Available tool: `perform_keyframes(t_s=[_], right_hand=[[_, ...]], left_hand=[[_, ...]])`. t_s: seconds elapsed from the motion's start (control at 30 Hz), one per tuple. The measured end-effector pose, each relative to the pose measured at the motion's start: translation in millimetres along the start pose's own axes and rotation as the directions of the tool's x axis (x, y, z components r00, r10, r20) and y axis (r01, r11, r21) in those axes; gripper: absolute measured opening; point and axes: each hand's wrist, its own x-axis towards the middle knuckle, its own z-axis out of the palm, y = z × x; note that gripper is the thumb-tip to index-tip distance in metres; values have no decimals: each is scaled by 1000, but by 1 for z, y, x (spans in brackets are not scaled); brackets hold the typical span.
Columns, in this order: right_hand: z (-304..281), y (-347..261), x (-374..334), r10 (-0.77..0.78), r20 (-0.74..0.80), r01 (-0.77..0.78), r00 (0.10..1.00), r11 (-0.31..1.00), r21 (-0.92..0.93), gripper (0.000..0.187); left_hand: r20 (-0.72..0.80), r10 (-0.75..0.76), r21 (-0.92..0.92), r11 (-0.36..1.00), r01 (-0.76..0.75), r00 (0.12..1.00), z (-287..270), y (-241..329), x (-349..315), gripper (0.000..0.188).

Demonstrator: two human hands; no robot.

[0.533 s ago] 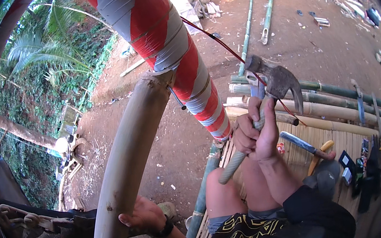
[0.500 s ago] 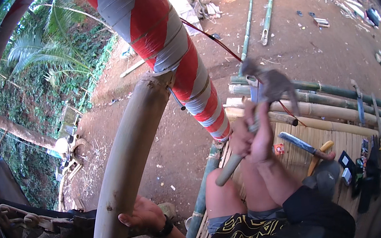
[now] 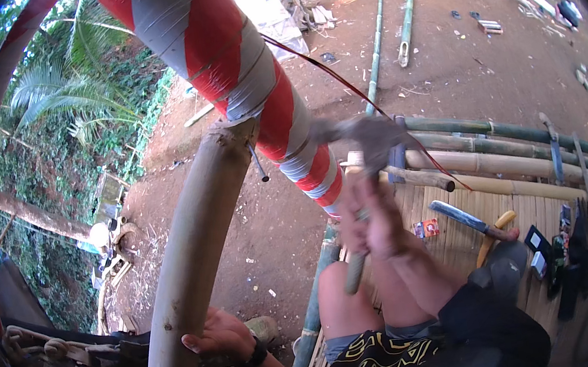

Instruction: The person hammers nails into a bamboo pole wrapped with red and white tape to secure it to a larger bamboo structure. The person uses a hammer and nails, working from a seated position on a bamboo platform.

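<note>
Head view: a claw hammer, blurred by motion, has swung leftward over the past half second, its head now ahead of the right hand, whose fingers are wrapped around the handle. Left of that hand, a nail juts from the top end of a curved, pale pole beside a red-and-grey taped post. The hammer is closer yet apart; the exposed shank suggests driving is unfinished. The left hand, below the nail, cups the pole, thumb showing; its hidden fingers leave the grip's tightness unclear.
</note>
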Motion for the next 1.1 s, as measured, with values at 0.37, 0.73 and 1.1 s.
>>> perform_keyframes(t_s=[0.37, 0.73, 1.1], right_hand=[[3, -12, 1, -33, -68, 46, 997, 980, 195, 45], [16, 4, 0, -12, -92, 20, 996, 996, 83, 42], [23, 18, -9, 203, 153, -193, 967, 978, -76, 44]], left_hand=[[-33, -11, 60, 998, 13, 999, -3, 4, -2, 72], [-15, -6, -21, 1000, 6, 1000, -7, -5, 0, 69], [-57, -22, -46, 999, 20, 998, 4, -5, -5, 70]])
